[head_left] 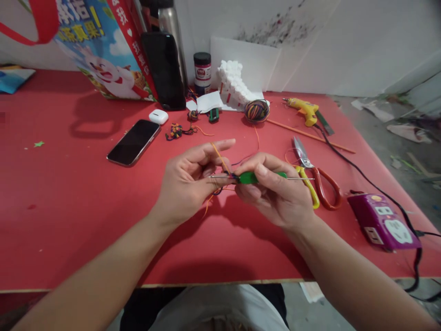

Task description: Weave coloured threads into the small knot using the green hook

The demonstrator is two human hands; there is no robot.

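Observation:
Over the red table, my right hand is closed on a crochet hook with a green grip; its thin metal shaft points left. My left hand pinches a small dark piece of yarn work around the shaft, mostly hidden by the fingers. An orange strand of yarn runs taut from the raised left index finger down to the hook. Loose yarn ends dangle below the hands. Behind them lies a multicoloured yarn ball, with a strand leading toward the hands.
Scissors lie right of my right hand, near a purple power socket box. A yellow glue gun trails a black cord. At left are a phone and a white earphone case. A small crocheted piece lies behind my left hand.

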